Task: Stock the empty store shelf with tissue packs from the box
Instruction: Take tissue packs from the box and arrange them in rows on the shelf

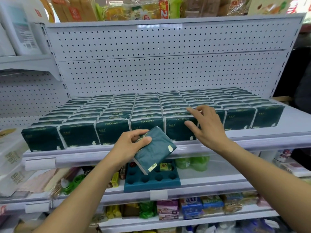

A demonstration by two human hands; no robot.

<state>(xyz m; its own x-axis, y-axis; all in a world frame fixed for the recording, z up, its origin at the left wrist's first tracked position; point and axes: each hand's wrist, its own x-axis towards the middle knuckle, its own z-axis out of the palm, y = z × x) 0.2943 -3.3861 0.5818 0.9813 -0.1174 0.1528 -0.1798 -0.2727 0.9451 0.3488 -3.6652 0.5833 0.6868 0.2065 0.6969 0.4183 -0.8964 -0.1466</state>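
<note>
Tissue packs (127, 115): rows fill shelf (185, 147), stocking nearly done. Left hand (129, 145) grips one spare pack (156, 152); right hand (207, 123), fingers relaxed, touches near row.

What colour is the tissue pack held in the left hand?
Dark teal-green tissue pack, gold lettering; head view.

The word "COMFORTABLE" is printed in pale capitals, upside down, on the top faces of the front-row tissue packs (148, 122). Other product labels are illegible.
</note>
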